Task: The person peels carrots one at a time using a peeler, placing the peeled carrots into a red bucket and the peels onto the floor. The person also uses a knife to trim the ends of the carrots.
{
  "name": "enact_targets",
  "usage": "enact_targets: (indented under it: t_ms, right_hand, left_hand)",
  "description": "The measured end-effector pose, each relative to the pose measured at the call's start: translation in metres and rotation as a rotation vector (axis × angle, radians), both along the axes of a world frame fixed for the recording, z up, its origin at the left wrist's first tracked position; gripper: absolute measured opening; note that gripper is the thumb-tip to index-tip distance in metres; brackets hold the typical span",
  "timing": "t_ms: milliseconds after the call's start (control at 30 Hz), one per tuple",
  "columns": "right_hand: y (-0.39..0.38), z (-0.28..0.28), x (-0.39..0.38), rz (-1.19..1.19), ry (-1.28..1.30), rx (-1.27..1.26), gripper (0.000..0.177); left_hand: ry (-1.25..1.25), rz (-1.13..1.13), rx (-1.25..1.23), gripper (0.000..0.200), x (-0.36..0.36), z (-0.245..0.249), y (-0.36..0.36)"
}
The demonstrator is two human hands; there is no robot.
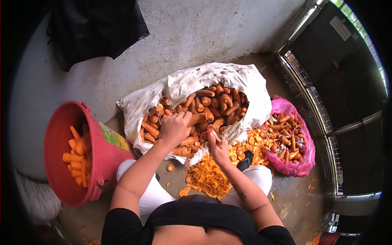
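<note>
My left hand (175,130) is closed round the near end of an unpeeled carrot (199,119), whose blunt end points right. In my right hand (219,150) is a small tool with a red part (209,128), close under that end of the carrot; I cannot tell if it is a knife or a peeler. Both hands are over the torn opening of a white sack (190,79), full of unpeeled carrots (218,100). Orange peelings and cut carrot ends (212,175) lie heaped on the floor below my right hand.
To the left stands a red bucket (51,163) with peeled carrots (75,159) inside. A pink bag (308,161) holding carrot pieces sits at the right. Behind the sack is a grey wall (200,36), with black cloth (98,28) hanging on it. A dark mesh gate (347,73) is at the far right.
</note>
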State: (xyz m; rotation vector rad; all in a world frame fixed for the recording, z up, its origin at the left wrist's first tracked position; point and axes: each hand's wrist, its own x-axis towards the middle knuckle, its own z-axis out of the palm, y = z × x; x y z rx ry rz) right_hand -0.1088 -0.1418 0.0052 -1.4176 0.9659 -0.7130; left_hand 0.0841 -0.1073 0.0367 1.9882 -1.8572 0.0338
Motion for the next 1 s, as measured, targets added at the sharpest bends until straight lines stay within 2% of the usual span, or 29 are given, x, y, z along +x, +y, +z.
enact_targets:
  t_ms: [67,167,300,367,500,533,567,600,633,667,700,767,833,867,900,967,1000]
  right_hand:
    - [0.000,0.003,-0.001,-0.004,-0.017,0.020,0.032]
    - [-0.001,-0.002,0.000,-0.034,-0.034,-0.042,0.030]
    - [-0.002,0.002,-0.009,0.000,0.136,-0.139,0.029]
    - [0.000,-0.003,-0.011,-0.020,0.046,-0.051,0.030]
    - [-0.001,-0.002,-0.018,-0.046,0.031,-0.074,0.031]
    - [-0.007,-0.001,-0.021,-0.034,0.169,0.029,0.033]
    - [-0.014,-0.026,-0.028,-0.024,0.184,-0.142,0.032]
    - [-0.019,-0.071,-0.032,-0.024,0.187,-0.304,0.031]
    - [-0.011,-0.068,-0.024,-0.033,0.189,-0.457,0.031]
    - [-0.007,-0.059,-0.035,-0.021,0.368,-0.266,0.034]
    - [-0.006,-0.066,-0.040,-0.085,0.247,-0.270,0.038]
    - [-0.008,-0.075,-0.057,-0.167,0.297,-0.043,0.041]
    - [-0.009,-0.067,-0.077,-0.163,0.469,0.271,0.042]
    - [-0.011,-0.086,-0.088,-0.191,0.517,-0.067,0.045]
    - [-0.014,-0.083,-0.094,-0.167,0.466,0.100,0.043]
    - [-0.009,-0.082,-0.102,-0.242,0.524,-0.043,0.053]
    - [-0.010,-0.085,-0.108,-0.202,0.564,0.096,0.054]
  left_hand:
    - [-0.014,0.015,-0.038,0.042,-0.003,0.000,0.002]
    - [0.185,0.061,0.016,0.042,-0.010,0.002,0.003]
    - [0.127,0.017,-0.029,0.041,-0.012,-0.002,0.005]
    - [0.020,-0.019,-0.094,0.040,-0.013,0.001,0.005]
    - [0.302,-0.024,-0.024,0.029,-0.027,0.001,0.006]
    - [0.380,-0.056,-0.029,0.027,-0.033,0.008,0.008]
    - [0.453,-0.090,-0.029,0.025,-0.040,0.018,0.011]
    - [0.346,-0.143,-0.265,0.023,-0.047,0.035,0.014]
    - [0.448,-0.115,-0.233,0.026,-0.048,0.052,0.019]
    - [0.580,-0.049,-0.195,0.028,-0.042,0.053,0.020]
    - [0.715,0.025,-0.179,0.029,-0.033,0.052,0.017]
    - [1.044,0.028,-0.109,0.034,-0.013,0.036,0.006]
    - [1.060,-0.025,-0.141,0.037,-0.008,0.036,0.003]
    - [1.050,-0.096,-0.199,0.034,-0.009,0.038,0.003]
    - [1.134,-0.119,-0.144,0.033,-0.008,0.046,0.007]
    - [1.305,-0.161,-0.029,0.030,-0.007,0.058,0.015]
    - [1.345,-0.188,-0.027,0.031,-0.006,0.057,0.017]
